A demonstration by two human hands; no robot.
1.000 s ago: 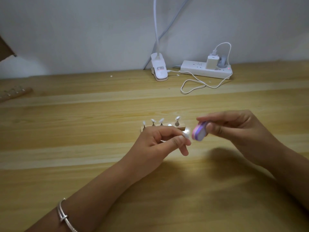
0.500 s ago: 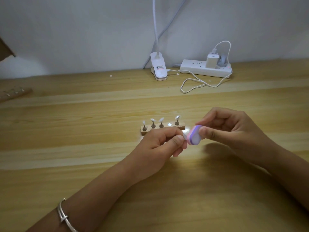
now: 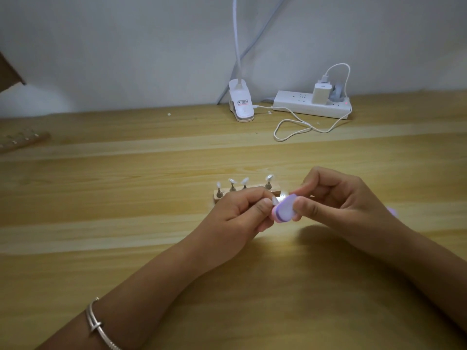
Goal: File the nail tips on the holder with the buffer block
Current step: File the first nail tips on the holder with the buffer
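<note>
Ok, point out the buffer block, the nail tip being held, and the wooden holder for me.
buffer block [image 3: 285,208]: head view, on its pale broad face.
nail tip [image 3: 275,200]: head view, on its exposed white end.
wooden holder [image 3: 275,190]: head view, on its bare right end.

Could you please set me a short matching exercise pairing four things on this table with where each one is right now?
Things:
1. buffer block
2. loose nail tip
3. wooden holder
4. power strip

Places:
A. pinched in the left hand
B. by the wall, at the far edge of the table
C. gripped by the right hand
D. standing on the table just behind the two hands

Pairs: 1-C, 2-A, 3-D, 4-B.
</note>
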